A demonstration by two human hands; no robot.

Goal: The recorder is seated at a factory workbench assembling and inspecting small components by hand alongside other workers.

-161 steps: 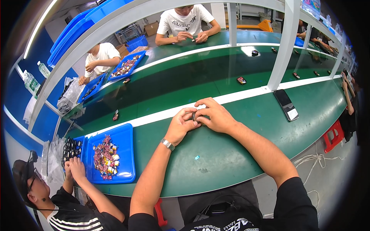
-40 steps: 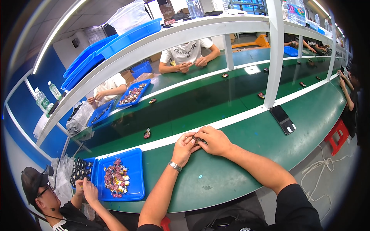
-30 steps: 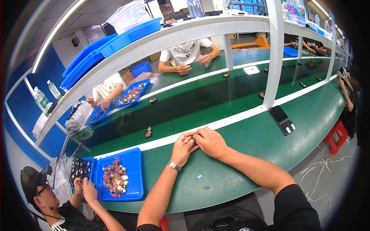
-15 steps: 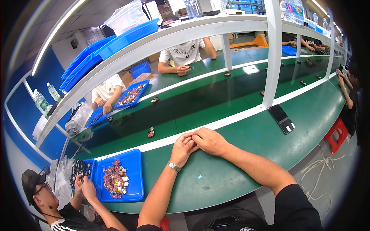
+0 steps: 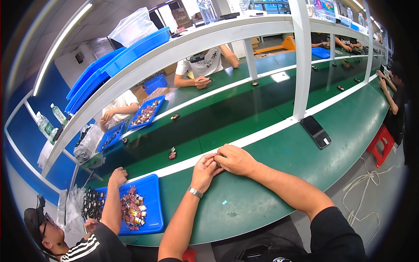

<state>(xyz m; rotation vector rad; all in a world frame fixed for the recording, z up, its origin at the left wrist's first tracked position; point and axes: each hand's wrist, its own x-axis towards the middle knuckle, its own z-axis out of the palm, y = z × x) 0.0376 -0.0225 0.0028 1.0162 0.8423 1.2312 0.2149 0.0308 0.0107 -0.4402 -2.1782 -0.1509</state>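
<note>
We have both hands together over the green counter (image 5: pixel 262 196), close to the white strip (image 5: pixel 244 143) along its far edge. Between our fingertips sits a small dark part (image 5: pixel 218 164), mostly hidden. It lies to the right of our left hand (image 5: pixel 203 174) and to the left of our right hand (image 5: pixel 238 160), so neither hand is clearly nearer. Our left thumb and fingers pinch it narrowly; our right fingers curl down over it, knuckles up, closed against the same spot. We cannot tell which way its long axis runs, since the fingers cover it.

Beyond the strip, on the belt (image 5: pixel 231 111), the nearest assembled unit (image 5: pixel 172 153) lies ahead and to the left, apart from our hands. At the counter's left end is a blue tray (image 5: pixel 153 205) heaped with pinkish parts (image 5: pixel 133 207); a co-worker's arm (image 5: pixel 112 205) extends over it toward the far edge, blocking its left side. Right of our hands, a black phone (image 5: pixel 313 129) lies aslant by the far edge, beside a white post (image 5: pixel 302 65). A pale blue scrap (image 5: pixel 224 202) lies toward the near edge.
</note>
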